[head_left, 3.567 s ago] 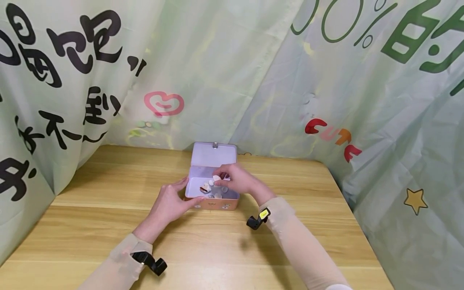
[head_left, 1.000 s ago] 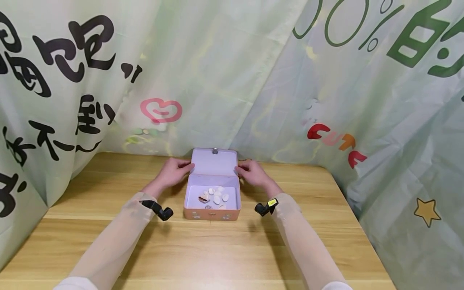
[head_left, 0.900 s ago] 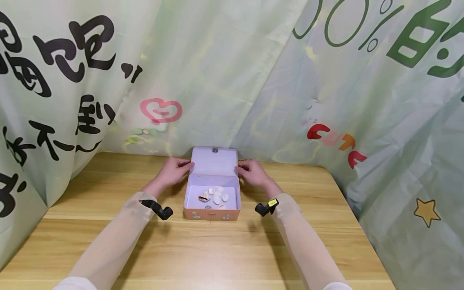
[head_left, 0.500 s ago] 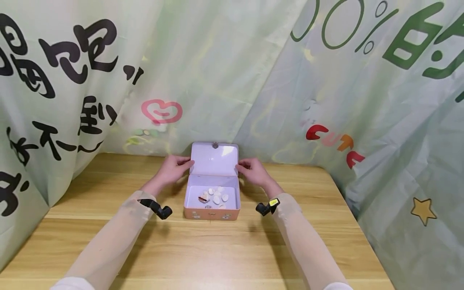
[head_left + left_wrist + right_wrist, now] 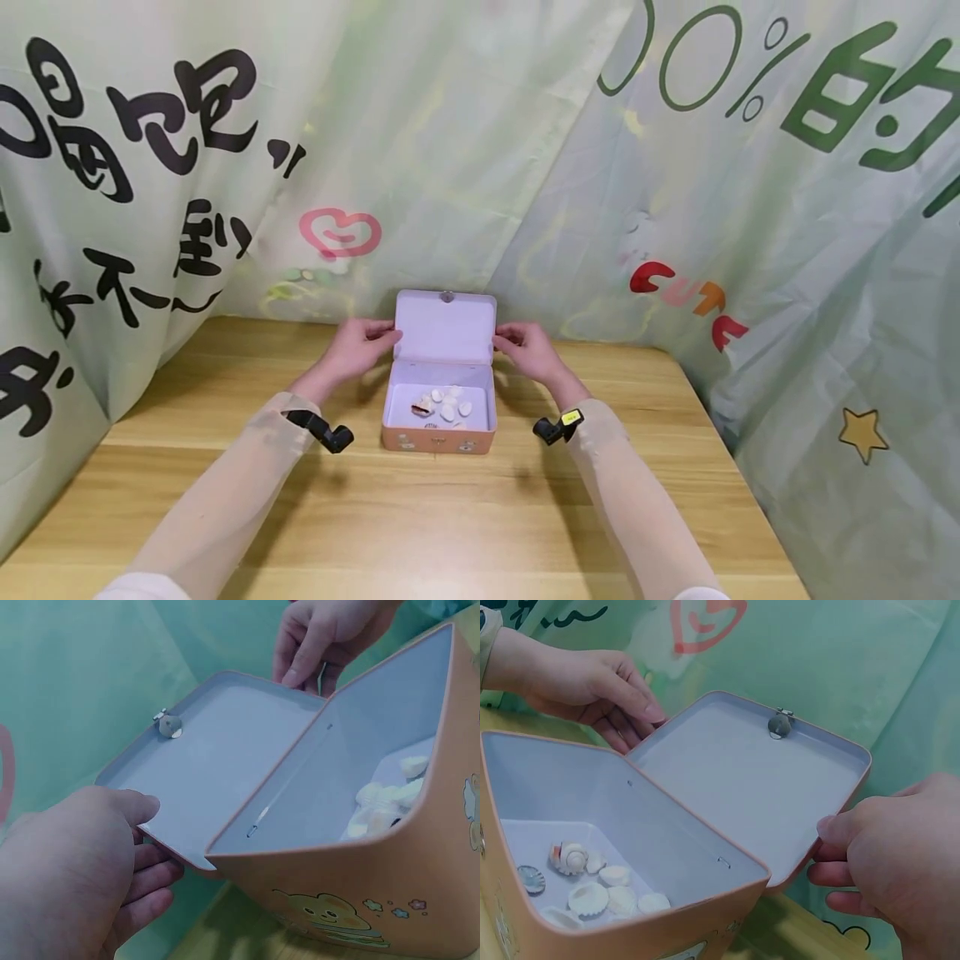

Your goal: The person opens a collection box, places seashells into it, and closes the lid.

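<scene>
An orange tin box (image 5: 438,442) with a lavender inside and cartoon prints stands on the table, its hinged lid (image 5: 446,327) raised and leaning back. Several seashells (image 5: 589,898) lie on the box floor, mostly white, one a brown-and-white spiral shell (image 5: 570,857). At the lid's left edge my left hand (image 5: 356,347) pinches the rim, thumb on the inner side and fingers behind. My right hand (image 5: 529,350) holds the opposite edge the same way, thumb tip (image 5: 826,827) on the rim. A metal clasp (image 5: 170,726) sits at the lid's free edge.
The wooden table (image 5: 442,525) stretches toward me and to both sides of the box. Close behind the lid hangs a pale green printed curtain (image 5: 450,167), which also runs down the right side. Each wrist carries a small black camera (image 5: 321,431).
Earlier my right hand held a white shell inside the box while my left steadied its side. Both hands then moved to the lid, which has since tilted more upright.
</scene>
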The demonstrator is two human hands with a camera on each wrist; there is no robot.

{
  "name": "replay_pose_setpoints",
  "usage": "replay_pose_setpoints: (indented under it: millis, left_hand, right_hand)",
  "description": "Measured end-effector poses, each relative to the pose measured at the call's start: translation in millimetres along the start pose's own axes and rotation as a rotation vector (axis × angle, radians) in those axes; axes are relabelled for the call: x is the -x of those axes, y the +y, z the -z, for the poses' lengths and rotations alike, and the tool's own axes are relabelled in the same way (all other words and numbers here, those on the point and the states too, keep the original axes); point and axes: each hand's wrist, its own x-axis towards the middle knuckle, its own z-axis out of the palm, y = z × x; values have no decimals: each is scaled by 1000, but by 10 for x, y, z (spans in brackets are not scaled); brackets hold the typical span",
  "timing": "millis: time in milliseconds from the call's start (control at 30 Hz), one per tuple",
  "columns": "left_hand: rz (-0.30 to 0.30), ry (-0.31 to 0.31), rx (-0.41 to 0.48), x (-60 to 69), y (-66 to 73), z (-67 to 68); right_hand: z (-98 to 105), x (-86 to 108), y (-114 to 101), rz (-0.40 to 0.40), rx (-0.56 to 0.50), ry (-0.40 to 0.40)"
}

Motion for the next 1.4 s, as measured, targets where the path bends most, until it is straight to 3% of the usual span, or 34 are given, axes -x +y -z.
replay_pose_setpoints:
  millis: [500,700,1400]
  left_hand:
    - [-103,49,-34,134,121,24]
    - [-78,76,-20,229,166,-2]
    - [-30,180,41,566,377,-151]
  right_hand:
    - [74,124,-108,50,-10,44]
    - [85,214,-151,32,-2,49]
    - [39,452,-157,98,-46,86]
